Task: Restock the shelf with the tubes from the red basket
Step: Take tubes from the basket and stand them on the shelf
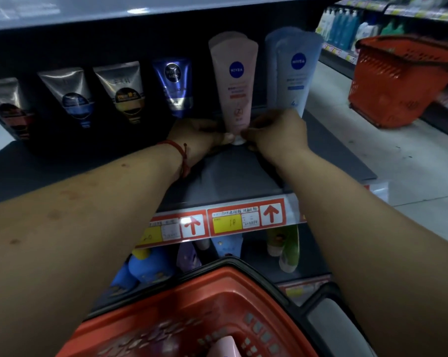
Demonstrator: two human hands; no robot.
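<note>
- The shelf is a dark, matt board with a dark back wall. Its front edge carries a price strip with red frames, yellow tags and red arrows pointing up.
- The pink tube stands upright and cap-down on the shelf, between a blue tube and pale blue tubes.
- The left hand and right hand meet at the pink tube's foot. The fingers of both curl in and pinch its narrow end just above the white cap.
- A red string circles the left wrist.
- Silver tubes stand in a row further left, against the back wall.
- Below the strip, a lower shelf holds blue bottles and a green tube.
- The red basket, black-rimmed, sits right under the arms. A pink thing, too blurred to name, lies in it.
- To the right runs an aisle with a pale tiled floor.
- A second basket, also red, stands tilted beside the far shelving, which holds blue and white bottles.
- The light over the shelf is dim, and the aisle is brighter.
</note>
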